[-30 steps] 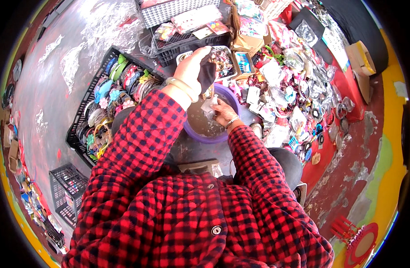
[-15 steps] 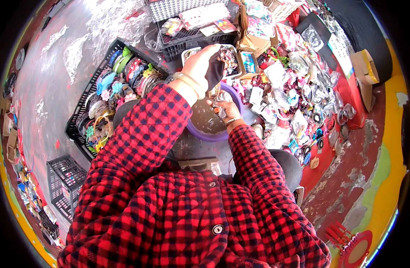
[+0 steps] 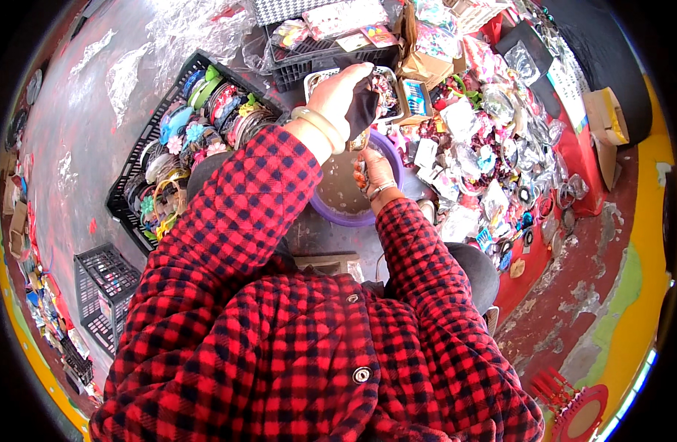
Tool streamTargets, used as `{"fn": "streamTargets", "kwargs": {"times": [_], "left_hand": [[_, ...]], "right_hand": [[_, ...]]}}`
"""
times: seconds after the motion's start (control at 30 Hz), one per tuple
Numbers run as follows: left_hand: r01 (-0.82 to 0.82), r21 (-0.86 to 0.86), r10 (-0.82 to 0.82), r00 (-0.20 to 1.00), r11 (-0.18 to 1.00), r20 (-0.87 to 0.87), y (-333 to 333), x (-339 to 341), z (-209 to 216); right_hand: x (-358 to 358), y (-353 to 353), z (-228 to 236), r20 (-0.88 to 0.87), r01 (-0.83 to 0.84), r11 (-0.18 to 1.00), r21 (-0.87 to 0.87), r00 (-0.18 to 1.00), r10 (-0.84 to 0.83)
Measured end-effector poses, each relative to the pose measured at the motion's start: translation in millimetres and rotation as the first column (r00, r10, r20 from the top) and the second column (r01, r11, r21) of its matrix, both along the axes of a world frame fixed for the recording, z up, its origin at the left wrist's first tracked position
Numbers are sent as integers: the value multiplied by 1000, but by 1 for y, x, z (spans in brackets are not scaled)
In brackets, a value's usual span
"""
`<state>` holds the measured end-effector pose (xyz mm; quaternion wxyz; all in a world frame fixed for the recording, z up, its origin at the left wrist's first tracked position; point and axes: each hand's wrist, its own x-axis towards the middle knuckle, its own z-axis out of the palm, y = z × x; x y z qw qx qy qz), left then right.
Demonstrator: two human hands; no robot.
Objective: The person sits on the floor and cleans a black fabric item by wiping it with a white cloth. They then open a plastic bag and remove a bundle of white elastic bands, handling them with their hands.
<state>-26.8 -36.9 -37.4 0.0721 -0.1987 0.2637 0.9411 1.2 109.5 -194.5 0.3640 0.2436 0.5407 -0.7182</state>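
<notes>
With 12 o'clock straight ahead, you sit in a red-and-black checked jacket [image 3: 302,346], both arms reaching toward a purple basin [image 3: 346,219] of murky water just before your knees. Your left hand [image 3: 335,99], a pale bangle [image 3: 320,127] at its wrist, is raised at 12 o'clock, its grip closed on a dark cloth [image 3: 362,109] that hangs beyond the basin's far rim. Your right hand [image 3: 377,172], also toward 12 and ringed by a silver bracelet [image 3: 383,189], is over the basin's 2 o'clock side, fingers curled into a narrow grip. Orange spots show at those fingers; whether they clasp something, one cannot tell. A small tan piece [image 3: 358,140] shows just below the cloth, between your hands.

Past the cloth, at 12 to 1 o'clock, a white tray [image 3: 399,116] of small pieces stands beside an open carton [image 3: 427,116] with blue contents. A black crate [image 3: 121,202] packed with colourful headbands [image 3: 198,132] sits at 10 o'clock, a smaller black crate [image 3: 103,295] at 8 to 9. Plastic-wrapped accessories [image 3: 493,162] heap up at 2 o'clock.
</notes>
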Motion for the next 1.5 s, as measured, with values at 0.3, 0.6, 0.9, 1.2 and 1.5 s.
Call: {"fn": "streamTargets", "kwargs": {"times": [0.3, 0.6, 0.9, 1.2, 1.5], "left_hand": [[6, -35, -5, 1000, 999, 9, -1, 0, -1], [-12, 9, 12, 1000, 1000, 14, 2, 2, 5], [-17, 42, 17, 1000, 999, 1, 1, 0, 1], [2, 6, -3, 1000, 1000, 8, 1, -2, 0], [-34, -43, 35, 999, 998, 33, 1, -4, -4]], "right_hand": [[1, -11, 3, -30, 60, 991, 123, 998, -57], [-2, -7, 1, -3, 100, 992, 71, 995, -100], [-7, 26, -56, -18, -111, 927, -358, 994, 112], [-13, 36, -71, 48, 89, 929, -360, 996, -77], [-10, 21, -46, 29, 173, 873, -457, 983, -180]]}}
